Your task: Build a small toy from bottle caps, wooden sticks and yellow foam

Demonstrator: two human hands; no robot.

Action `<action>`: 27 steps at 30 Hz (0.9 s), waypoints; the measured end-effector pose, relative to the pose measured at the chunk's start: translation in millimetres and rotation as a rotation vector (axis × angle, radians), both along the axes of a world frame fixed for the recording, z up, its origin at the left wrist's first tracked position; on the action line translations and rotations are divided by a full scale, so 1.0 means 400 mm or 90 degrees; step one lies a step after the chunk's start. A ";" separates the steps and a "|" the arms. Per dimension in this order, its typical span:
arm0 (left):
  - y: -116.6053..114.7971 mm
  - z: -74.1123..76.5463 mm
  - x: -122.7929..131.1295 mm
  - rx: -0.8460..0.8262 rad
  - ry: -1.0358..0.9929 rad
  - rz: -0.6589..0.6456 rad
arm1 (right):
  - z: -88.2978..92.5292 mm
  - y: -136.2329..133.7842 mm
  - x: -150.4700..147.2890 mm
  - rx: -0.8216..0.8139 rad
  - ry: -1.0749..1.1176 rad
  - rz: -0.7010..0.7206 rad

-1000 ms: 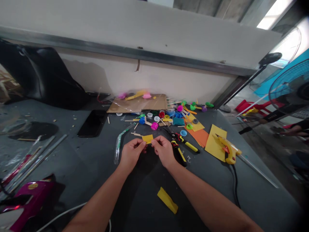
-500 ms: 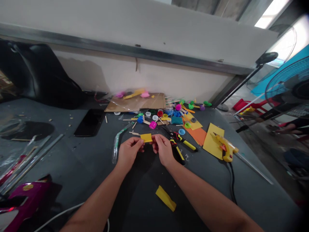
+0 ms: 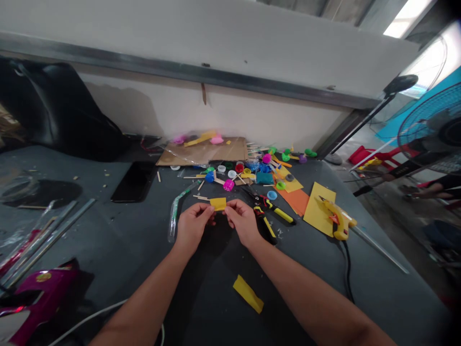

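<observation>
A small yellow paper piece (image 3: 218,203) is held between both my hands above the dark table (image 3: 118,240). My left hand (image 3: 191,228) pinches its left edge with thumb and fingers. My right hand (image 3: 243,223) pinches its right edge, fingers curled. Another yellow paper scrap (image 3: 248,293) lies on the table between my forearms, nearer to me.
Pliers and a yellow-handled cutter (image 3: 268,216) lie right of my hands. A yellow glue gun (image 3: 337,220) rests on yellow paper (image 3: 317,208) beside orange paper (image 3: 296,200). Coloured bottle caps and sticks (image 3: 248,173), cardboard (image 3: 205,153), a black phone (image 3: 134,181) and a fan (image 3: 428,129) surround them.
Both hands keep their pinch on the yellow paper piece. They have only shifted slightly, and the view has moved a little.
</observation>
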State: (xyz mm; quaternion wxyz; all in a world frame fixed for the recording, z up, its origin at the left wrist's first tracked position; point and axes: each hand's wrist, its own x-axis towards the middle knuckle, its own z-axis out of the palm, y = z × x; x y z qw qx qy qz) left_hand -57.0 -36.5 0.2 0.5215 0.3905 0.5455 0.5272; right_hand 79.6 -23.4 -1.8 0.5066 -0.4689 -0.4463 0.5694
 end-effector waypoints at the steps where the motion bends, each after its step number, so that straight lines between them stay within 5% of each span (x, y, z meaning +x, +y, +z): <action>1: 0.000 -0.001 0.000 0.000 0.000 0.001 | -0.001 0.000 0.000 0.008 -0.010 0.000; 27: 0.001 -0.006 0.000 0.019 0.045 0.003 | -0.007 0.000 0.001 0.065 -0.106 0.008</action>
